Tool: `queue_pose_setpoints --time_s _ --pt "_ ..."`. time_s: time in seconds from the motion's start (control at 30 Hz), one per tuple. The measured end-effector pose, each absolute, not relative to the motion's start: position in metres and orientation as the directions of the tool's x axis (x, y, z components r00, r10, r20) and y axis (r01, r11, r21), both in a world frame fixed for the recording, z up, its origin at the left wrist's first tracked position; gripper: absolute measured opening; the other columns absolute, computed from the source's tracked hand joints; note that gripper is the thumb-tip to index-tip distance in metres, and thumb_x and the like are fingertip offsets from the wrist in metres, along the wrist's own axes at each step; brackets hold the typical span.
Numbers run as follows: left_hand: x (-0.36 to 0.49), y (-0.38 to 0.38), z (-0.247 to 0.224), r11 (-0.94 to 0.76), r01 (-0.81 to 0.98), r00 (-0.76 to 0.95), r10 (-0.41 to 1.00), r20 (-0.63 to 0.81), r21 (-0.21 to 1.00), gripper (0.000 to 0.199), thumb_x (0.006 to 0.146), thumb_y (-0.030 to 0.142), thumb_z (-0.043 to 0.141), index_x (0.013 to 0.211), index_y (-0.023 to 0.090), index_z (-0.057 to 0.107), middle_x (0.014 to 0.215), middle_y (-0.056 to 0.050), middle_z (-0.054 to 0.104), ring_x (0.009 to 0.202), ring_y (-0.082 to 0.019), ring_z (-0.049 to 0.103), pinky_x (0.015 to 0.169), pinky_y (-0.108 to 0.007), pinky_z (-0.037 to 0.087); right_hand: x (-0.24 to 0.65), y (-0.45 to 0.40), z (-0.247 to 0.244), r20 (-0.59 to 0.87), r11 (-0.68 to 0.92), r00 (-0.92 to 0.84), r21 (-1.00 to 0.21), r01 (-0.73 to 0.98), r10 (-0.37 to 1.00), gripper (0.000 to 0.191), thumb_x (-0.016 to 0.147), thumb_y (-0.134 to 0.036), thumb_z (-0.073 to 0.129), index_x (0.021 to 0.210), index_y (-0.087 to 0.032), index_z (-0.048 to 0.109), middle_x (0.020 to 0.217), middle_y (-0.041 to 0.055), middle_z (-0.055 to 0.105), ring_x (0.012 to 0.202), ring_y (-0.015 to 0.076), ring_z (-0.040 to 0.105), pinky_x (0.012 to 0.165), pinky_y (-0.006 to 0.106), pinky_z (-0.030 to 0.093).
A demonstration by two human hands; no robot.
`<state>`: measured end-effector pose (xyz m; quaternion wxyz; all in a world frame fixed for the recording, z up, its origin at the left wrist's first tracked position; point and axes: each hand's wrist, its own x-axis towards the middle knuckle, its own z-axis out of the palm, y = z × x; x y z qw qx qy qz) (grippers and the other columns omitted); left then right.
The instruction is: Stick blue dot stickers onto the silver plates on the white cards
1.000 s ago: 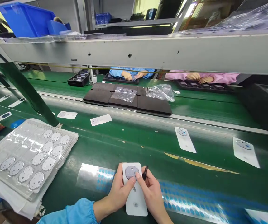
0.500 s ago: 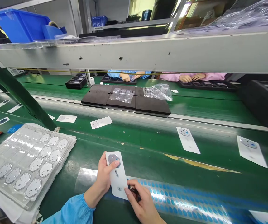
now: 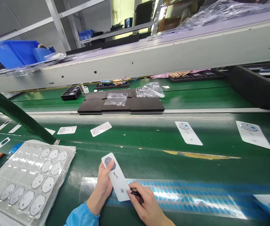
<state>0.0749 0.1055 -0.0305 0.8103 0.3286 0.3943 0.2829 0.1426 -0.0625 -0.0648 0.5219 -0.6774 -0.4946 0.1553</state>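
Observation:
My left hand [image 3: 104, 184] grips a white phone back panel [image 3: 119, 184], thumb pressed over the grey round camera plate near its top. The panel leans to the left and carries dark printed marks. At the panel's lower right edge is my right hand [image 3: 147, 202], fingertips touching the edge and fingers curled round black tweezers [image 3: 136, 193], mostly hidden in the grip. Beneath both hands lies a clear sheet of blue dots [image 3: 179, 197]. Left of my hands sits a clear plastic tray [image 3: 19, 171] with several camera plates in its pockets.
Several similar panels lie along the green belt, including one at centre [image 3: 101, 128] and one at right [image 3: 188, 133]. Dark foam boards [image 3: 116, 106] sit beyond. A green-wrapped post [image 3: 26, 121] slants at left; a grey beam [image 3: 116, 67] crosses overhead. Co-workers' hands [image 3: 178, 74] show opposite.
The camera view has tilted and shifted. The panel leans slightly more to the left in my left hand. My right hand stays at its lower edge with the tweezers.

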Motion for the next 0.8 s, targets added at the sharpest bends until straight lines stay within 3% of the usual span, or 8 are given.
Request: queue_pose_setpoints --time_s 0.3,0.4,0.5,0.57,0.7,0.8 --pt "0.075 0.113 -0.039 0.606 -0.235 0.510 0.743 -0.434 0.760 0.070 0.048 0.046 0.106 0.088 0.019 0.056 0.066 0.008 0.059 0.055 -0.008 0.057 0.055 -0.021 0.049 0.142 -0.059 -0.068 0.304 0.005 0.480 -0.848 0.529 0.823 0.027 0.104 -0.025 0.045 0.078 -0.023 0.052 0.063 -0.0049 0.046 0.052 0.0134 0.042 0.054 0.029 0.031" --pt "0.076 0.119 -0.040 0.555 -0.252 0.532 0.764 -0.365 0.793 0.067 0.056 0.048 0.103 0.099 0.019 0.061 0.084 0.001 0.069 0.071 -0.012 0.067 0.067 -0.024 0.056 0.149 -0.057 -0.064 0.251 -0.030 0.555 -0.894 0.447 0.793 0.029 0.106 -0.031 0.045 0.080 -0.022 0.055 0.067 -0.0022 0.054 0.057 0.0153 0.049 0.057 0.029 0.035" --pt "0.075 0.134 -0.041 0.325 -0.151 0.537 0.820 -0.198 0.934 0.066 0.073 0.056 0.089 0.122 0.021 0.061 0.118 -0.009 0.071 0.095 -0.020 0.074 0.083 -0.033 0.061 0.181 -0.052 -0.053 0.197 -0.111 0.719 -0.928 0.357 0.666 0.042 0.108 -0.050 0.043 0.080 -0.022 0.055 0.068 -0.0004 0.057 0.062 0.0172 0.052 0.059 0.029 0.039" --pt "0.076 0.150 -0.042 0.135 -0.029 0.528 0.843 -0.100 0.990 0.062 0.081 0.058 0.080 0.128 0.022 0.059 0.125 -0.011 0.067 0.100 -0.022 0.073 0.086 -0.035 0.060 0.220 -0.047 -0.042 0.224 -0.199 0.819 -0.905 0.376 0.529 0.052 0.105 -0.065 0.038 0.074 -0.024 0.044 0.064 -0.0016 0.048 0.061 0.0172 0.049 0.058 0.029 0.038" --pt "0.096 0.196 -0.036 -0.073 0.155 0.560 0.828 -0.027 0.985 0.049 0.083 0.045 0.080 0.122 0.020 0.063 0.128 -0.012 0.067 0.106 -0.021 0.070 0.094 -0.034 0.056 0.312 -0.046 -0.027 0.269 -0.337 0.868 -0.841 0.423 0.418 0.057 0.101 -0.073 0.027 0.070 -0.026 0.036 0.063 -0.0002 0.047 0.061 0.0180 0.047 0.058 0.031 0.038" --pt "0.120 0.239 -0.025 -0.219 0.360 0.550 0.835 -0.017 0.907 0.043 0.085 0.033 0.082 0.122 0.017 0.066 0.136 -0.015 0.064 0.119 -0.026 0.066 0.106 -0.040 0.051 0.347 -0.060 -0.032 0.279 -0.427 0.876 -0.789 0.442 0.392 0.050 0.098 -0.068 0.038 0.071 -0.026 0.044 0.060 0.0034 0.052 0.055 0.0203 0.048 0.056 0.034 0.035"
